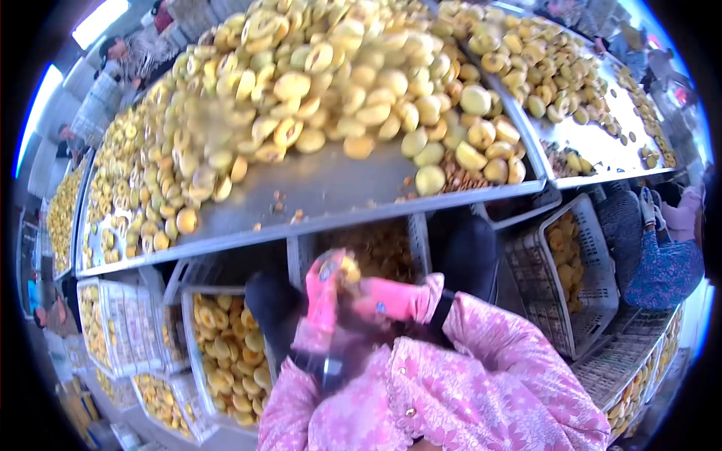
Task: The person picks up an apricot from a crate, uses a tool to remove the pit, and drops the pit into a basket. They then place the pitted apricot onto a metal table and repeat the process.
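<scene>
The left hand, gloved pink, had its grip closed around one fruit, held low in front of the table. The right hand met it there; through the blur I could not tell how far its grip was closed. Most of the work seemingly remained: the heap held far more fruit than could be counted. At least five crates below were partly filled with cut pieces. Another person sat to the right.

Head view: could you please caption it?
Pink-gloved left hand and right hand meet at a yellow fruit below a heaped table.
</scene>
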A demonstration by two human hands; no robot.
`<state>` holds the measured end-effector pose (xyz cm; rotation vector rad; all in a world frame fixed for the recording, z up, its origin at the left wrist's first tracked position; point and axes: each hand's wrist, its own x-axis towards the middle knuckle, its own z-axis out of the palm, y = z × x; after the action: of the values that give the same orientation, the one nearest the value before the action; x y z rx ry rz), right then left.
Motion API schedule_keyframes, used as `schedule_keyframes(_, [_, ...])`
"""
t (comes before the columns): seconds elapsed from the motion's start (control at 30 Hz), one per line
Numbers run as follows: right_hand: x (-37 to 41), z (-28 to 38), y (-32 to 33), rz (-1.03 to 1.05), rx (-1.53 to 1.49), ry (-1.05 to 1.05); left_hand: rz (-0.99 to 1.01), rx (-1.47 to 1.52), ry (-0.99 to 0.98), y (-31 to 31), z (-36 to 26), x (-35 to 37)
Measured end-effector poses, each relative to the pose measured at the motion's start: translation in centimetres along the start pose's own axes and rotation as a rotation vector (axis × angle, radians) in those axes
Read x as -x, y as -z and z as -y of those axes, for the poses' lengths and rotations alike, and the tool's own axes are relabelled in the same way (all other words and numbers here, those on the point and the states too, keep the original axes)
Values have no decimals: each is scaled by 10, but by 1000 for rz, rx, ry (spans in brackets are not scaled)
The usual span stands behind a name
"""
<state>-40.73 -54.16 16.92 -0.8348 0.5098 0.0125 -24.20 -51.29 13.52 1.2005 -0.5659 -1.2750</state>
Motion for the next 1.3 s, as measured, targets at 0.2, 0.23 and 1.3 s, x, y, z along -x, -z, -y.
schedule_keyframes(0.2, [12,17,-16,106,-496,-34,-43,257,136,-36,-28,8])
schedule_keyframes(0.23, [10,12,-17,91,-459,27,-70,295,142,-41,-29,7])
schedule_keyframes(1.3, [76,44,19,-436,561,231,321,-1248,-762,-95,-106,-192])
